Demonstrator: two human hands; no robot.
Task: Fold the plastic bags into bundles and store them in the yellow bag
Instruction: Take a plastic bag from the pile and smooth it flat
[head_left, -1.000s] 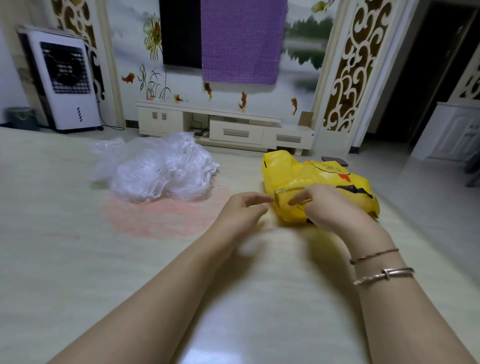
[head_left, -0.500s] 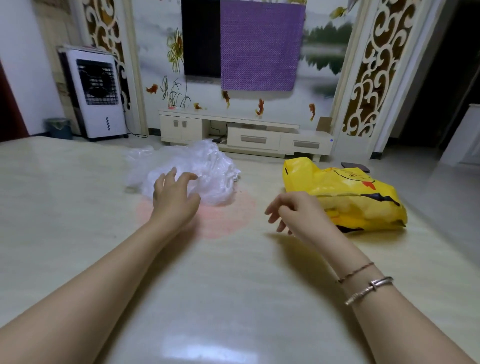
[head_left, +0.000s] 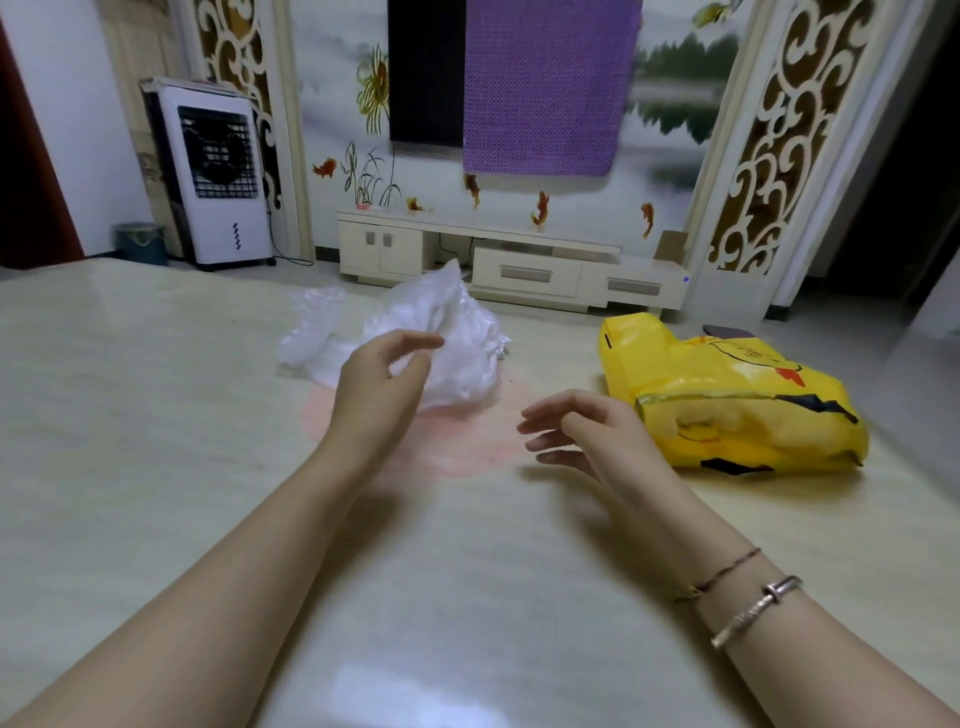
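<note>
A heap of clear plastic bags (head_left: 467, 358) lies on the pale table (head_left: 156, 467), left of centre. My left hand (head_left: 379, 384) is at its near edge, thumb and forefinger curled on one clear bag whose top stands up in a peak (head_left: 447, 280). The yellow bag (head_left: 727, 405) with a cartoon print lies on its side at the right, its mouth facing me and pale bundles showing inside. My right hand (head_left: 587, 431) hovers just left of it with fingers spread and relaxed, holding nothing.
A pink patch (head_left: 457, 447) marks the tabletop between my hands. Beyond the table's far edge stand a white TV cabinet (head_left: 519, 265), a white air cooler (head_left: 213, 171) and a small bin (head_left: 140, 241). A dark phone (head_left: 727, 331) lies behind the yellow bag.
Both hands left the yellow bag. My left hand went left to the clear heap and now pinches a bag, pulling it up into a peak. My right hand drew back, open.
</note>
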